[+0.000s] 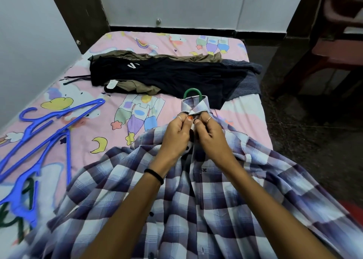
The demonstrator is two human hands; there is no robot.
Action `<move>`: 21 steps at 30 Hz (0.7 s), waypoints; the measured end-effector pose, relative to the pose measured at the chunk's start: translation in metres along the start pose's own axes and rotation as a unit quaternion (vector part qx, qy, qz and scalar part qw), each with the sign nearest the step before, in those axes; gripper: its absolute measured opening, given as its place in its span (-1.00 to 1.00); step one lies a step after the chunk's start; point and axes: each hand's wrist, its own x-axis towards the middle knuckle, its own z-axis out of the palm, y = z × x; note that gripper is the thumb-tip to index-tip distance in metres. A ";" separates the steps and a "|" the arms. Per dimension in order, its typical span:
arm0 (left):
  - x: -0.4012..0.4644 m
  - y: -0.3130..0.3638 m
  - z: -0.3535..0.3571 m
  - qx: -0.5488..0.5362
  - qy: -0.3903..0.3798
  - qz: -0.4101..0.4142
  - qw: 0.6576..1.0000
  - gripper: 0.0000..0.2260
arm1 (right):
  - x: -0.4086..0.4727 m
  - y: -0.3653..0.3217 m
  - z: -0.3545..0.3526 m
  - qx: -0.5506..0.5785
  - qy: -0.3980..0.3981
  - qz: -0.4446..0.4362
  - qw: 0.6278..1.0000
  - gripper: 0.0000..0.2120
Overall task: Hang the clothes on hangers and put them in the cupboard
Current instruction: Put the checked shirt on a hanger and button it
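Observation:
A blue and white checked shirt (pixel 196 195) lies spread on the bed, collar pointing away from me. A green hanger hook (pixel 191 92) sticks out of the collar; the hanger's body is hidden inside the shirt. My left hand (pixel 176 133) and my right hand (pixel 211 133) meet just below the collar, each pinching an edge of the shirt's front placket. Further back lies a pile of clothes: a black garment (pixel 167 76), an olive one (pixel 157 57) and a dark striped one (pixel 249 78).
Several blue hangers (pixel 39 140) lie on the left of the pink cartoon-print bedsheet (pixel 117 42). Dark green hangers (pixel 23 215) lie partly under them. White cupboard doors (pixel 176 3) stand behind the bed. A red chair (pixel 337 32) stands at the right, over dark floor.

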 end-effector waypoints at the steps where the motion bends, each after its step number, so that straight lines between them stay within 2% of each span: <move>1: 0.000 -0.001 0.001 -0.005 -0.001 0.002 1.000 -0.60 | 0.000 0.002 0.002 0.036 0.003 0.023 0.999 -0.77; 3: -0.001 -0.002 0.003 -0.025 0.000 0.006 1.000 -0.65 | -0.001 0.004 0.005 0.092 0.009 0.054 0.994 -0.83; 6: 0.000 -0.003 0.005 -0.052 -0.002 0.009 0.999 -0.69 | 0.000 0.000 0.006 0.186 -0.002 0.114 0.976 -0.76; 12: 0.010 -0.009 -0.004 -0.040 -0.030 -0.034 0.998 -0.76 | 0.009 0.013 -0.002 0.351 -0.078 0.234 0.903 -0.79; 14: 0.011 -0.008 -0.006 -0.058 -0.052 -0.058 0.995 -0.78 | 0.011 0.016 -0.008 0.339 -0.111 0.263 0.896 -0.75; 17: 0.017 0.000 -0.008 -0.023 -0.077 -0.082 0.993 -0.79 | 0.015 0.017 -0.014 0.231 -0.133 0.283 0.922 -0.65; 21: 0.025 -0.006 -0.012 0.025 -0.104 -0.112 0.988 -0.83 | 0.013 0.019 -0.015 0.097 -0.004 0.261 0.960 -0.65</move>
